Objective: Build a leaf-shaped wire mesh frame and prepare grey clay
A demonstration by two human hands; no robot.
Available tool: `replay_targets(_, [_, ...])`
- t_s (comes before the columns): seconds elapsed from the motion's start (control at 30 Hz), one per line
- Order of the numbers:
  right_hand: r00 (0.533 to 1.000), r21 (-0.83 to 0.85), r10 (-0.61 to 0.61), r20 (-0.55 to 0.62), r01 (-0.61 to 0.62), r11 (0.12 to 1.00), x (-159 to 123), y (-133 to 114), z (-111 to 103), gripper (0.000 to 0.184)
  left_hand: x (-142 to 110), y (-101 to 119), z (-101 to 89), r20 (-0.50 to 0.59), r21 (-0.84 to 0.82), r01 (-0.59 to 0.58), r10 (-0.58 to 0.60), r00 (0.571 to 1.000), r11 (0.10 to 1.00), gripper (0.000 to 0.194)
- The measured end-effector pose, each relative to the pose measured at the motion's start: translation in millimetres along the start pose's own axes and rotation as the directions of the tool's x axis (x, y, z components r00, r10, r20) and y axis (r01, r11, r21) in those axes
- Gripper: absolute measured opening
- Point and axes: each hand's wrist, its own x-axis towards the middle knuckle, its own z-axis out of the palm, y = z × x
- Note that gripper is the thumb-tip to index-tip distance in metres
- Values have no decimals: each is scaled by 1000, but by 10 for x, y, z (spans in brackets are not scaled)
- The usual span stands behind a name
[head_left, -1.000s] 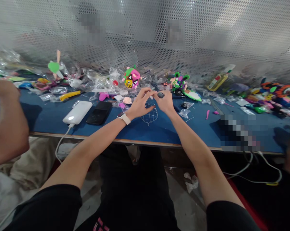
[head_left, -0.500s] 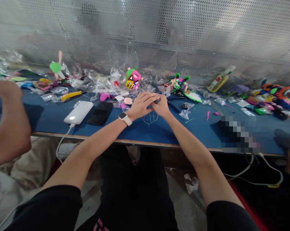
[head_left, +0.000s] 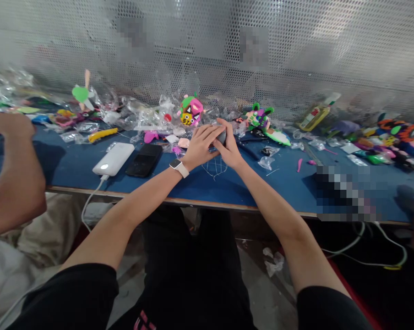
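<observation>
A dark grey rounded lump (head_left: 222, 137), perhaps modelling clay, sits between my two hands above the blue table (head_left: 179, 188). My left hand (head_left: 203, 145), with a pale-strapped watch on the wrist, lays its fingers over the lump's left side. From the other side my right hand (head_left: 230, 147) curves its thumb and fingers round it. Just below the hands, a thin wire frame (head_left: 214, 169) shows against the table; its upper part is hidden by them, and I cannot tell whether it joins the lump.
Left of my hands lie a black phone (head_left: 144, 160) and a white power bank (head_left: 113, 159) with a cable. Behind stand a colourful cat-faced ball (head_left: 191, 111), a yellow cutter (head_left: 103, 134), pliers (head_left: 250, 150) and plastic wrappers. A neighbour's arm (head_left: 14, 169) is at left.
My right fingers have lifted and opened round the grey lump, so more of it shows. My left hand stays nearly in place; the view has shifted slightly.
</observation>
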Motion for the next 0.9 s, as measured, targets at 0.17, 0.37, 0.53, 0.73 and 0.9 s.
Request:
replay_targets(0.17, [998,31,-3,65,1,1000,21,-28,-42,80,12,13,-46,14,9,80,-80,997,997,41])
replay_targets(0.37, [997,31,51,50,-52,998,37,-88,-163,74,21,-42,-75,-28,10,137,-137,990,991,28])
replay_targets(0.53, [999,-76,0,-46,-3,997,46,-101,-337,51,18,-117,-45,-84,8,184,-182,980,983,20])
replay_targets(0.73, [998,-98,-66,-14,64,993,59,-110,-374,37,20,-116,-17,-75,27,138,-135,988,990,27])
replay_targets(0.9, [996,-75,-72,52,76,994,57,-120,-373,44,0,-163,54,-74,-6,159,-159,985,987,47])
